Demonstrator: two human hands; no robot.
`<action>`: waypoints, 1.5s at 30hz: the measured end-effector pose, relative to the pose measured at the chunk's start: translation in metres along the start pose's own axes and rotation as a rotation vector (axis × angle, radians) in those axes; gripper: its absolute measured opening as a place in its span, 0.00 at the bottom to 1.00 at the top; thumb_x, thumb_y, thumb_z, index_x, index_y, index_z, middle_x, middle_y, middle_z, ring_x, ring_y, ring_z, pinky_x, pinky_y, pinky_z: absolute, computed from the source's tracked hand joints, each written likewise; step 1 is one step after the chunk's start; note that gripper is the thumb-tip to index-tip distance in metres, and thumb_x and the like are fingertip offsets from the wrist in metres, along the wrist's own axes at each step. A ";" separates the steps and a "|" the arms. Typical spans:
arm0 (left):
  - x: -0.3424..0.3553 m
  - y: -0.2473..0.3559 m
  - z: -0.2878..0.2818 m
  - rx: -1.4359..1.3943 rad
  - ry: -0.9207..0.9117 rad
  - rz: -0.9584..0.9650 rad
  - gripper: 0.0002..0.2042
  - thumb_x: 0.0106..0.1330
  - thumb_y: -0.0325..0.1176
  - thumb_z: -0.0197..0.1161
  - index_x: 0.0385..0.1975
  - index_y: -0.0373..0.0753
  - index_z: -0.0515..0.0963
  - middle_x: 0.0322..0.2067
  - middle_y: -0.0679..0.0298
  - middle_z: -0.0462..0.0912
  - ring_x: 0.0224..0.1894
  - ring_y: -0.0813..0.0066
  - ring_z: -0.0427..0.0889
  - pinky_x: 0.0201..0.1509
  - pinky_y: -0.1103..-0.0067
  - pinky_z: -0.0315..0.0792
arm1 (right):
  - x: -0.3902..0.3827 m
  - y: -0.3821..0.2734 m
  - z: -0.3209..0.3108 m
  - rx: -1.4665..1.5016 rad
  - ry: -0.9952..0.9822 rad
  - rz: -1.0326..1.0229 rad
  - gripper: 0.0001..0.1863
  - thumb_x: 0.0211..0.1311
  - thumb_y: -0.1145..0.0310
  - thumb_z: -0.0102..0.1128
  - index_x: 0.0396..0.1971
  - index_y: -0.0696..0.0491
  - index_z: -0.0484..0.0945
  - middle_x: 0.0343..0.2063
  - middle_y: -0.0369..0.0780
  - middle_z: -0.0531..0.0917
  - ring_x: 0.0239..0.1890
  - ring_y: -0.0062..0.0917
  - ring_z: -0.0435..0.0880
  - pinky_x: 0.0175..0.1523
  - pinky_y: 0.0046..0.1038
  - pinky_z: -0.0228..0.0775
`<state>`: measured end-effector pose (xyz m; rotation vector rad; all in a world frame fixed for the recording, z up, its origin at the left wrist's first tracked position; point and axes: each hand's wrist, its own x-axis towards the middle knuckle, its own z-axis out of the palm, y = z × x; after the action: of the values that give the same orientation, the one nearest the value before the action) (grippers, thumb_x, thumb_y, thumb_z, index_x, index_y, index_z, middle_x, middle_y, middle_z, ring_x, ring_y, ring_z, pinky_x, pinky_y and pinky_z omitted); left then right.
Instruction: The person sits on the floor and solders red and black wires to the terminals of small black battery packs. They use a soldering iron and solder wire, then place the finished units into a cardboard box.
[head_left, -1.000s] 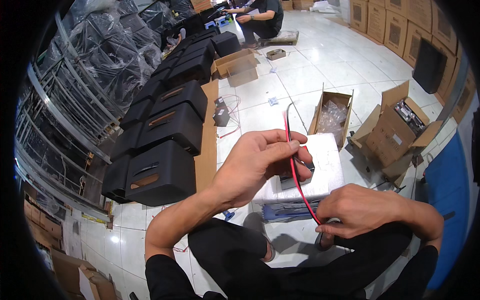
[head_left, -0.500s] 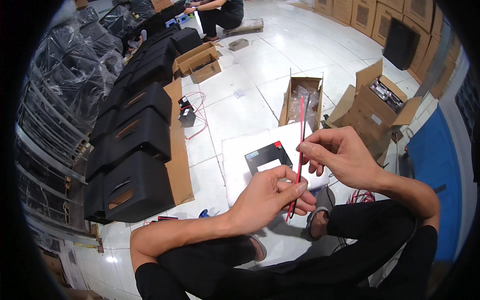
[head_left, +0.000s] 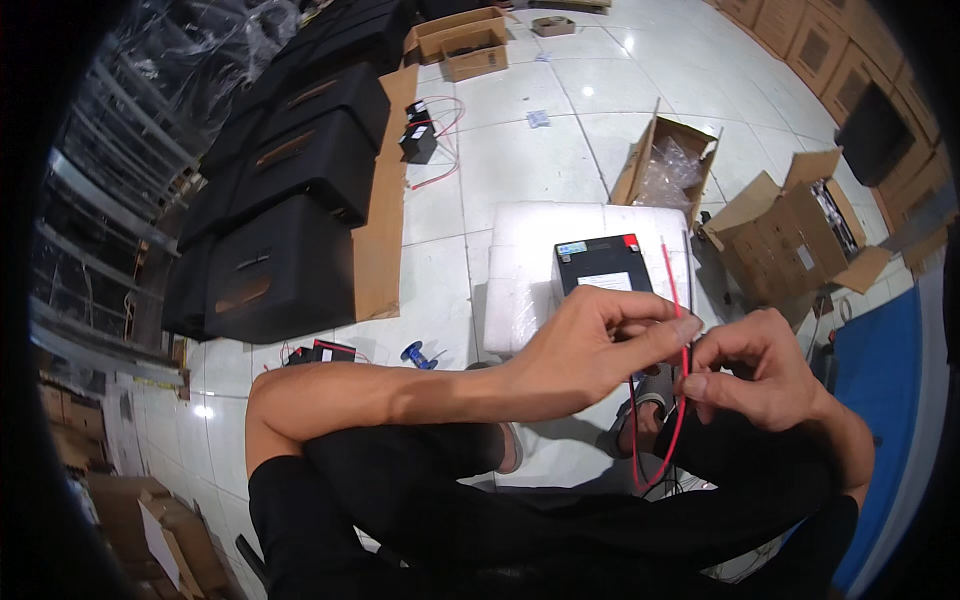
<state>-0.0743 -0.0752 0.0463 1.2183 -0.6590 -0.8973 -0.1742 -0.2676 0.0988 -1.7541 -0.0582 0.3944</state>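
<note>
left hand [head_left: 615,350] pinches the wire [head_left: 671,282], probably steadying its upright ends; right hand [head_left: 757,375] curls just below, grip unclear. beyond the fingers, the battery [head_left: 597,258] sits on foam [head_left: 517,265], likely for cushioning.

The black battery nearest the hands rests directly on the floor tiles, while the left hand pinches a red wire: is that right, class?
No: the head view shows the black battery on a white foam block, not the floor tiles; the left hand does pinch a red wire.
</note>
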 end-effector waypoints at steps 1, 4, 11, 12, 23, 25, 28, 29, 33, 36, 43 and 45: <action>-0.001 0.001 0.002 0.029 0.011 0.036 0.18 0.71 0.42 0.61 0.35 0.28 0.82 0.25 0.64 0.83 0.30 0.85 0.76 0.35 0.83 0.72 | -0.002 -0.003 -0.001 -0.043 -0.007 0.007 0.06 0.64 0.76 0.64 0.30 0.63 0.83 0.19 0.36 0.83 0.24 0.15 0.82 0.29 0.20 0.72; -0.004 0.009 0.001 0.114 -0.001 0.004 0.15 0.68 0.39 0.65 0.37 0.30 0.83 0.28 0.62 0.84 0.31 0.84 0.78 0.35 0.82 0.73 | -0.002 -0.007 -0.002 -0.197 -0.051 -0.028 0.05 0.62 0.76 0.66 0.29 0.62 0.84 0.20 0.37 0.84 0.24 0.15 0.82 0.31 0.20 0.72; -0.008 0.023 -0.001 0.156 -0.011 -0.118 0.13 0.63 0.39 0.72 0.33 0.33 0.83 0.29 0.65 0.85 0.30 0.87 0.79 0.34 0.86 0.73 | -0.005 -0.002 0.011 -0.131 0.083 -0.050 0.06 0.60 0.76 0.66 0.28 0.64 0.82 0.22 0.38 0.85 0.23 0.16 0.81 0.29 0.20 0.72; -0.009 0.024 -0.002 0.181 -0.007 -0.117 0.13 0.62 0.39 0.73 0.32 0.33 0.83 0.28 0.65 0.85 0.29 0.86 0.79 0.35 0.86 0.73 | -0.006 -0.003 0.011 -0.110 0.095 -0.001 0.06 0.60 0.76 0.66 0.28 0.64 0.82 0.22 0.38 0.85 0.22 0.15 0.81 0.28 0.20 0.72; -0.018 0.035 0.002 0.481 0.028 0.058 0.10 0.66 0.31 0.64 0.39 0.29 0.82 0.24 0.61 0.84 0.25 0.86 0.79 0.28 0.83 0.73 | 0.000 0.000 0.018 -0.091 0.035 0.008 0.06 0.63 0.77 0.63 0.31 0.65 0.83 0.22 0.41 0.84 0.20 0.20 0.83 0.25 0.21 0.73; -0.021 0.038 -0.002 0.436 -0.002 -0.057 0.10 0.67 0.29 0.62 0.41 0.29 0.82 0.26 0.60 0.85 0.26 0.85 0.79 0.30 0.83 0.74 | -0.002 0.001 0.015 -0.118 0.042 -0.037 0.06 0.65 0.77 0.62 0.32 0.64 0.83 0.24 0.40 0.86 0.22 0.15 0.81 0.27 0.18 0.72; -0.019 0.038 -0.002 0.365 0.040 -0.030 0.10 0.68 0.29 0.61 0.43 0.28 0.82 0.28 0.59 0.86 0.29 0.84 0.81 0.33 0.84 0.75 | -0.002 0.004 0.012 -0.061 0.185 -0.011 0.07 0.66 0.75 0.62 0.33 0.64 0.83 0.24 0.40 0.85 0.23 0.16 0.81 0.28 0.19 0.73; -0.017 0.037 -0.001 0.278 0.075 -0.104 0.11 0.70 0.30 0.62 0.44 0.27 0.81 0.30 0.59 0.86 0.33 0.82 0.83 0.35 0.84 0.76 | 0.000 0.005 0.011 -0.070 0.248 -0.038 0.08 0.67 0.73 0.62 0.36 0.65 0.82 0.25 0.40 0.85 0.25 0.16 0.81 0.28 0.19 0.73; -0.015 0.042 -0.005 0.193 -0.019 -0.108 0.13 0.71 0.33 0.62 0.41 0.26 0.81 0.31 0.60 0.87 0.31 0.84 0.82 0.35 0.84 0.75 | 0.008 0.007 0.011 0.072 0.373 -0.113 0.10 0.67 0.71 0.63 0.40 0.63 0.83 0.28 0.38 0.85 0.26 0.13 0.79 0.26 0.16 0.70; -0.014 0.041 -0.001 0.188 -0.029 -0.109 0.12 0.70 0.33 0.61 0.39 0.26 0.82 0.26 0.61 0.87 0.28 0.85 0.80 0.33 0.84 0.74 | 0.010 0.006 0.012 0.085 0.370 -0.141 0.11 0.67 0.70 0.63 0.42 0.63 0.83 0.28 0.38 0.85 0.24 0.12 0.78 0.25 0.15 0.69; -0.008 0.029 -0.005 0.153 0.016 -0.156 0.11 0.70 0.31 0.63 0.38 0.26 0.82 0.29 0.57 0.87 0.29 0.83 0.82 0.34 0.84 0.76 | 0.013 0.014 0.006 0.093 0.393 -0.168 0.12 0.68 0.68 0.62 0.40 0.63 0.83 0.27 0.39 0.85 0.22 0.13 0.79 0.22 0.17 0.70; -0.003 0.028 -0.013 0.117 0.085 -0.173 0.11 0.70 0.31 0.63 0.39 0.26 0.81 0.31 0.56 0.87 0.28 0.80 0.83 0.35 0.82 0.78 | 0.021 0.021 0.003 0.183 0.520 -0.128 0.13 0.70 0.67 0.59 0.37 0.64 0.81 0.26 0.41 0.83 0.18 0.15 0.77 0.19 0.18 0.68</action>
<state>-0.0586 -0.0633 0.0708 1.4270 -0.5496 -0.9549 -0.1586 -0.2637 0.0735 -1.6129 0.2301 -0.1526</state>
